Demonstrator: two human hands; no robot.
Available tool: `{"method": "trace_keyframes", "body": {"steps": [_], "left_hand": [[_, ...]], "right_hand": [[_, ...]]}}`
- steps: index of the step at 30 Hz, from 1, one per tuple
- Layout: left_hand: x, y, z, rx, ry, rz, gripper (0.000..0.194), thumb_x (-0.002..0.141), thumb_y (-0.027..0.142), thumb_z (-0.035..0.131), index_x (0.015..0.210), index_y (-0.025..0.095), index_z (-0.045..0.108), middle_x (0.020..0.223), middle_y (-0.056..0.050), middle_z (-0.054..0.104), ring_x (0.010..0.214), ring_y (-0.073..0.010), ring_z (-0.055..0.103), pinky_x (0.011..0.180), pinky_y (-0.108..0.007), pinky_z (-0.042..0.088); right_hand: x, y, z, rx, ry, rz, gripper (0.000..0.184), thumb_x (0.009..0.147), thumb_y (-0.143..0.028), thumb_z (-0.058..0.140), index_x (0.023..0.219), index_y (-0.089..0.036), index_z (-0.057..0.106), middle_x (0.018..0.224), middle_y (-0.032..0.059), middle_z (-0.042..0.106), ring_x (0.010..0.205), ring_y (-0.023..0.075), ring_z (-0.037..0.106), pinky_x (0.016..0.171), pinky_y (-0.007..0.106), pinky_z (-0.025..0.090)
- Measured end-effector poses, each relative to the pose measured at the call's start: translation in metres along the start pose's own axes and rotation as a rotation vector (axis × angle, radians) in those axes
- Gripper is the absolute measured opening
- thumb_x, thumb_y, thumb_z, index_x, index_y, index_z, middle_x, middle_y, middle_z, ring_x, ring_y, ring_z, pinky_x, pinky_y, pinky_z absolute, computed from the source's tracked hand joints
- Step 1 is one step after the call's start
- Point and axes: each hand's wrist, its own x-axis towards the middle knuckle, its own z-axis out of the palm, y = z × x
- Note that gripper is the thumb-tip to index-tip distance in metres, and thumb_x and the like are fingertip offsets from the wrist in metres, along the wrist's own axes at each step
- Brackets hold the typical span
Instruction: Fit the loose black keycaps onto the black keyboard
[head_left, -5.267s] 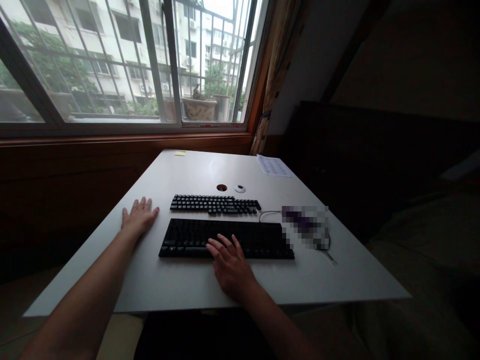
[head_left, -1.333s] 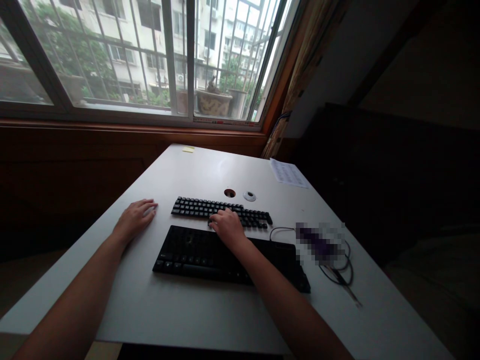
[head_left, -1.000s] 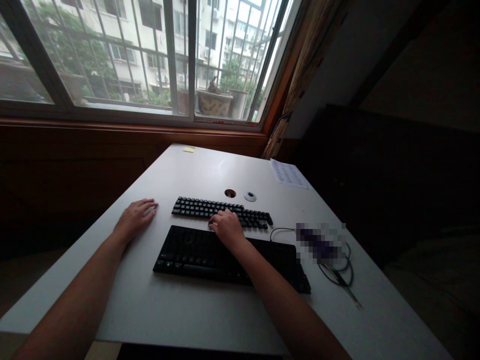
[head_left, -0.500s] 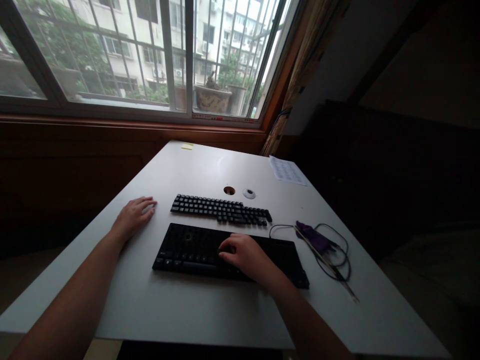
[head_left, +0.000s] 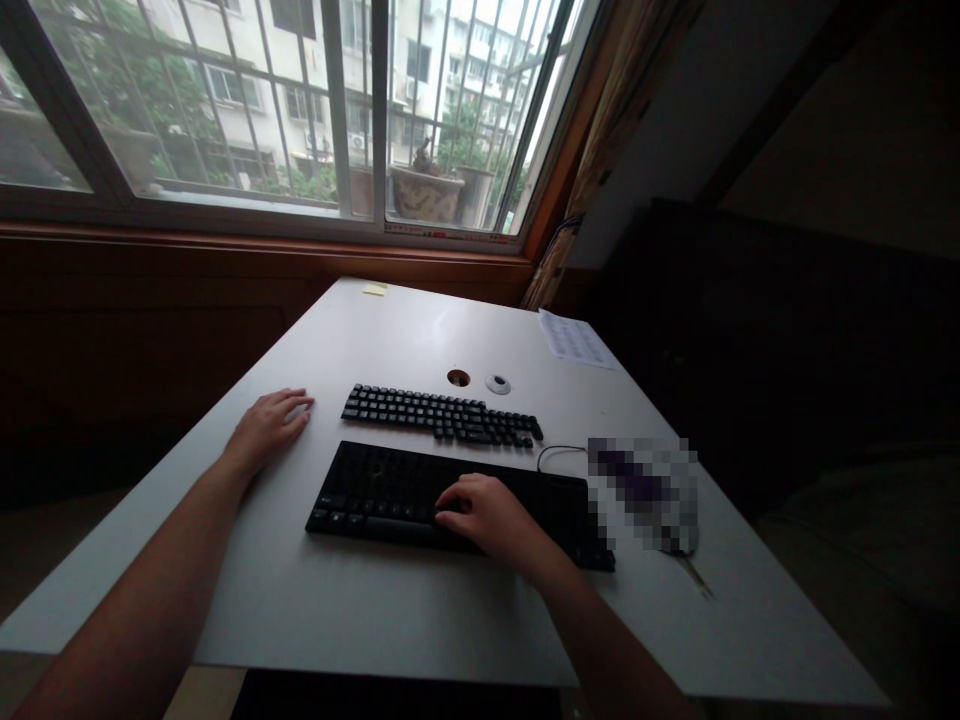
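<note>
smooth white desk (head_left: 337,610) below a barred window (head_left: 379,120) with a reddish wooden sill (head_left: 262,241); a long, flat black keyboard (head_left: 356,495) lies on its near part, blocky black keycaps (head_left: 405,408) in close rows just beyond; the hands are well apart; the left hand (head_left: 266,430) rests loosely, fingers parted, left of the keycaps; the right hand (head_left: 487,512) curves over the keyboard's middle, thumb and forefinger close together, on what cannot be told; a thin printed sheet (head_left: 576,340) lies at the far right.

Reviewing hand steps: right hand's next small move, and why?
Probably press down: the bare right hand is pinched over the front rows of the long black plastic keyboard, and small black keycaps lie grouped behind. Whether the hand holds one is unclear.
</note>
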Motion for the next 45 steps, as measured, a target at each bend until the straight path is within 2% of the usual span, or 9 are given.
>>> {"method": "trace_keyframes", "body": {"steps": [5,19,23,27,29,31,34,39,45], "left_hand": [[0.0,0.0,0.0,-0.011,0.003,-0.008,0.048,0.089,0.048,0.047,0.121,0.022,0.072,0.136,-0.009,0.065,0.13,-0.0325,0.054,0.113,-0.05,0.043],[0.0,0.002,-0.002,-0.002,-0.001,0.003,0.047,0.09,0.046,0.046,0.121,0.023,0.072,0.136,-0.009,0.065,0.13,-0.0311,0.055,0.113,-0.048,0.042],[0.0,0.004,-0.004,-0.007,-0.001,0.007,0.048,0.089,0.047,0.045,0.12,0.021,0.072,0.136,-0.011,0.065,0.13,-0.0325,0.055,0.112,-0.05,0.043],[0.0,0.005,-0.004,-0.014,0.0,-0.002,0.048,0.089,0.047,0.046,0.12,0.022,0.072,0.136,-0.01,0.065,0.13,-0.0327,0.055,0.112,-0.05,0.043],[0.0,0.004,-0.004,-0.014,0.001,-0.003,0.048,0.089,0.047,0.046,0.12,0.022,0.072,0.136,-0.01,0.065,0.129,-0.0327,0.055,0.111,-0.05,0.043],[0.0,0.003,-0.003,-0.013,0.004,0.003,0.048,0.09,0.048,0.046,0.12,0.022,0.072,0.136,-0.01,0.065,0.129,-0.0323,0.055,0.112,-0.05,0.043],[0.001,0.001,-0.002,-0.01,-0.001,0.007,0.048,0.09,0.047,0.046,0.121,0.021,0.072,0.136,-0.01,0.065,0.129,-0.0315,0.055,0.113,-0.049,0.042],[0.0,-0.002,0.0,-0.001,-0.013,-0.011,0.047,0.09,0.048,0.047,0.122,0.025,0.071,0.138,-0.007,0.064,0.131,-0.0306,0.054,0.113,-0.047,0.042],[0.0,-0.001,0.0,0.013,-0.018,-0.007,0.048,0.09,0.049,0.046,0.123,0.025,0.071,0.139,-0.008,0.063,0.131,-0.0308,0.053,0.113,-0.048,0.042]], "right_hand": [[0.0,-0.002,0.002,-0.025,0.002,-0.004,0.01,0.084,-0.027,0.079,0.093,-0.024,0.079,0.085,0.0007,0.07,0.084,0.0163,0.064,0.074,0.027,0.044],[0.002,-0.011,0.007,-0.035,0.021,0.079,0.005,0.081,-0.02,0.08,0.084,-0.023,0.077,0.087,0.0008,0.072,0.084,0.0163,0.066,0.072,0.027,0.044],[0.002,-0.011,0.005,-0.049,-0.005,0.078,0.007,0.08,-0.022,0.08,0.087,-0.023,0.077,0.087,0.0008,0.071,0.083,0.0163,0.065,0.071,0.026,0.043],[0.001,-0.01,0.002,0.039,-0.012,0.099,0.021,0.081,-0.029,0.081,0.1,-0.024,0.076,0.083,-0.0001,0.068,0.074,0.0155,0.062,0.065,0.026,0.043],[0.001,-0.008,0.002,0.071,0.067,0.08,0.021,0.084,-0.03,0.078,0.104,-0.023,0.074,0.085,0.0004,0.066,0.079,0.0164,0.062,0.071,0.028,0.046],[0.0,-0.005,0.005,0.062,0.203,0.036,0.018,0.088,-0.028,0.073,0.105,-0.023,0.072,0.094,0.0029,0.064,0.091,0.0187,0.061,0.084,0.031,0.048],[0.0,0.0,0.013,0.039,0.322,-0.032,0.023,0.089,-0.026,0.07,0.112,-0.025,0.069,0.11,0.0064,0.06,0.109,0.0224,0.057,0.1,0.038,0.045],[-0.002,0.009,0.027,0.043,0.276,-0.054,0.029,0.087,-0.027,0.074,0.115,-0.028,0.067,0.115,0.0063,0.06,0.115,0.025,0.053,0.104,0.042,0.044],[0.0,0.012,0.03,0.07,0.255,-0.034,0.03,0.086,-0.025,0.076,0.115,-0.029,0.067,0.117,0.0052,0.06,0.117,0.0254,0.05,0.106,0.042,0.043]]}}
